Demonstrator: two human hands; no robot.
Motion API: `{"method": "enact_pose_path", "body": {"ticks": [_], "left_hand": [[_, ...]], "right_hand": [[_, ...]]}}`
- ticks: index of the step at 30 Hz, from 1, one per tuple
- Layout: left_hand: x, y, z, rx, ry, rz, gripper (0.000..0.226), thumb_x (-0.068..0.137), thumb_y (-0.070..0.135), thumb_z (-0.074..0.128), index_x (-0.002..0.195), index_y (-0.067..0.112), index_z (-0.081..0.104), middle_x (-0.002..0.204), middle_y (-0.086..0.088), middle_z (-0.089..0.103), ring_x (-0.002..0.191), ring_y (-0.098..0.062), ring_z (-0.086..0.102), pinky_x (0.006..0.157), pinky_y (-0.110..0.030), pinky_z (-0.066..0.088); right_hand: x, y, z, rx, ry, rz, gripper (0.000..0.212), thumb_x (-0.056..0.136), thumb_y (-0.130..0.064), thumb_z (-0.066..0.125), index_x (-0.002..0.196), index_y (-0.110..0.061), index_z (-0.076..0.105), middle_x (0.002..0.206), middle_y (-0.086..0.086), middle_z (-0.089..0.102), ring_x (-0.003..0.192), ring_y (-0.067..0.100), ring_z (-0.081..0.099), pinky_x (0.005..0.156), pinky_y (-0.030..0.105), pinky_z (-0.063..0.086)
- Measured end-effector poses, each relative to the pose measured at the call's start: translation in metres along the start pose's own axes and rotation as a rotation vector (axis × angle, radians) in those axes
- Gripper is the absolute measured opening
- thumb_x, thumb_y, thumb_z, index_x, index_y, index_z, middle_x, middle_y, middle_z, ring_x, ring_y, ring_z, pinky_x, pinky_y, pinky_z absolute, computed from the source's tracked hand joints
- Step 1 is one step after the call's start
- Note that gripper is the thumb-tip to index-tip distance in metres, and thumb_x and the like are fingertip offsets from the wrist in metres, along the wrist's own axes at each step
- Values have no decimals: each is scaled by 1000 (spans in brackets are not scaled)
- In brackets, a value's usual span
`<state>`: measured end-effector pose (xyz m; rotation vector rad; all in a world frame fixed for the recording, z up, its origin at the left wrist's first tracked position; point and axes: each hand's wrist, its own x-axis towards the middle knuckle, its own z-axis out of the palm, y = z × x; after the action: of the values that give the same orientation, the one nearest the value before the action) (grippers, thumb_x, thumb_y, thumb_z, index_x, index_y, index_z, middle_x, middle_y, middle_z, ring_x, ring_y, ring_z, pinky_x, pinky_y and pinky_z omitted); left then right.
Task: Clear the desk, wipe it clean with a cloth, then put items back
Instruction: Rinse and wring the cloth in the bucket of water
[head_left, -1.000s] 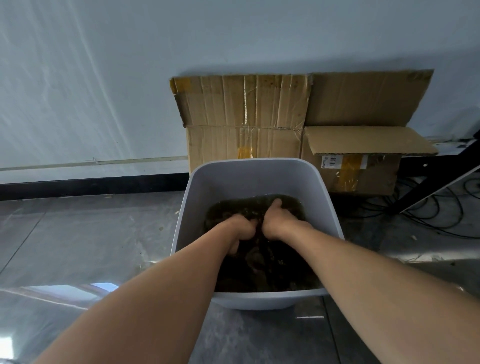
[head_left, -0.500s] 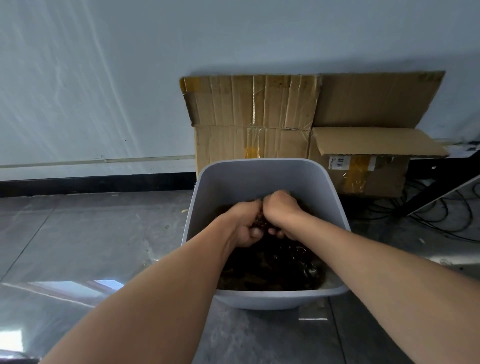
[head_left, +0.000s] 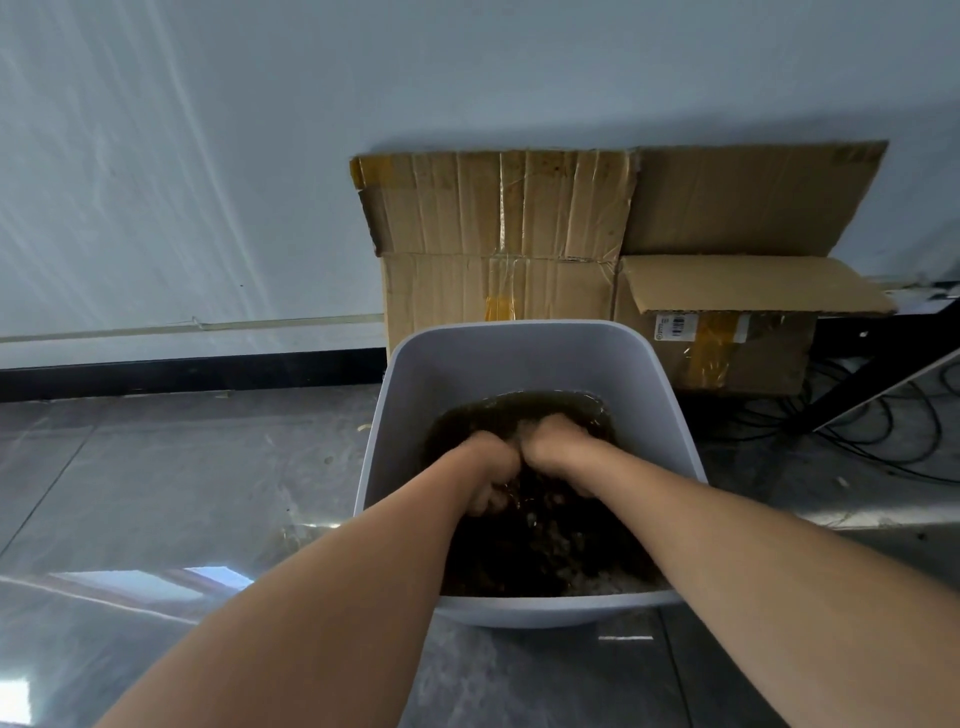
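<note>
Place: a pale grey plastic tub (head_left: 519, 332) stands on the glossy grey tiled floor (head_left: 182, 467), near the white wall (head_left: 260, 156).
Tub content: brown murky water (head_left: 545, 408) fills the lower part, so a cloth can be soaked and rubbed without water going over the rim.
Task's thing: the dark soaked cloth (head_left: 540, 530) lies in the tub as a lumpy mass under and between the two fists. The water hides its edges.
Left hand: the left hand (head_left: 491, 467) is curled into a fist, half under the surface, and seems to grip a bunch of the cloth.
Right hand: the right hand (head_left: 558, 447) is also curled, knuckles touching the left one. Its fingertips are below the water, so the grip is my judgement.
Why held so: two fists close together let the person rub or squeeze the fabric against itself.
Step, as I judge: washing the cloth for wiping; wringing it out is probably needed next.
Risk: dirty water may drip on the floor when the cloth is lifted.
Counter: not in view.
Behind: flattened brown cardboard boxes (head_left: 498, 249) lean on the wall, and black cables (head_left: 883, 431) lie at the right.
</note>
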<state>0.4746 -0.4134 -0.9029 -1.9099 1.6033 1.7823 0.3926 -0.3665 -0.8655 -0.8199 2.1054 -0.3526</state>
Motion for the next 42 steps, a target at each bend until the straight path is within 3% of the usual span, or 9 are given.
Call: {"method": "enact_pose_path", "body": {"ticks": [5,9,13,16,20,25,29,36,42], "left_hand": [[-25,12,-6,-463,-104,12,40,105,26,27,85,4,54,53,-12,60,40,-22,57,36,-17,43],[-36,17,-4,-500,-210,41,41,104,38,44,81,7,58,51,-8,60,41,-19,60,38,-18,46],[-31,17,-1,-356,-143,50,33,102,37,50,76,16,49,48,1,47,30,-6,38,30,-9,16],[-19,7,0,-123,24,120,25,100,32,55,94,8,57,72,-8,59,47,-16,49,33,-16,29],[-10,0,0,383,214,220,24,99,29,55,103,6,57,95,-11,63,86,-27,62,70,-31,50],[-17,3,2,2,-63,10,16,101,15,41,98,7,54,77,-9,54,55,-16,45,38,-19,32],[-21,11,-3,-390,-48,1,37,103,24,31,87,1,56,52,-13,60,38,-24,57,33,-20,41],[-36,20,1,-432,-57,145,38,103,48,43,95,13,58,61,-7,56,44,-17,53,38,-19,42],[-26,23,-7,-481,74,150,57,103,52,27,129,11,59,114,-16,69,106,-30,65,101,-45,51]], "right_hand": [[-17,-22,8,316,82,-17,31,102,-32,40,100,-7,57,96,15,63,77,30,62,46,27,42],[-12,-16,-4,180,235,-102,27,102,-25,41,101,-6,61,105,16,64,95,33,62,74,34,47],[5,5,-14,85,242,-25,40,103,-18,36,141,-5,40,135,19,55,118,36,57,97,41,47],[4,12,-12,-172,106,-16,46,99,-15,46,144,-8,38,142,21,46,125,35,52,103,41,43],[2,16,-3,-367,25,-37,48,97,-13,53,142,-2,43,145,21,45,131,33,49,105,38,44],[-7,1,1,-85,-15,-92,34,103,-21,43,130,-7,58,130,15,60,119,32,59,92,37,50],[-18,-14,2,238,47,-21,31,103,-26,37,99,-6,59,93,16,64,78,32,65,50,30,47],[-4,0,-13,89,289,-94,35,104,-22,41,129,-1,54,130,20,59,116,35,58,93,36,45],[-12,-3,-45,70,-74,-205,39,94,-48,60,108,-13,67,101,8,69,92,22,62,66,30,48]]}}
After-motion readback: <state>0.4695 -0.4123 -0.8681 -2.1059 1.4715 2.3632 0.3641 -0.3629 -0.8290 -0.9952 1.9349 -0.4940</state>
